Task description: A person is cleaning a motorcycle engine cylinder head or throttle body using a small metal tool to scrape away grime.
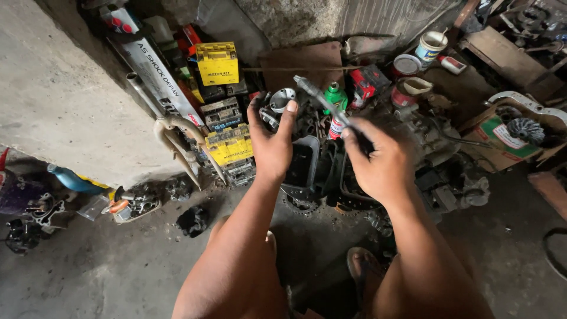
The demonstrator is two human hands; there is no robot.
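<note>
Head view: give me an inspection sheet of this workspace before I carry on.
Surface: bare, stained concrete floor, dusty.
Job's things: dark engine part gripped at its top by the left hand; long metal tool held in the right hand, its tip pointing up and left over the part.
Clutter: yellow battery boxes stacked against the wall, grey shock tube, green bottle, red device, open tins, loose engine pieces.
Grippers: both hands closed, fingers wrapped around what they hold.
Cables: black loop at the right edge; kind unclear.
Surroundings: concrete wall left, cardboard box with a finned part on the right.
</note>
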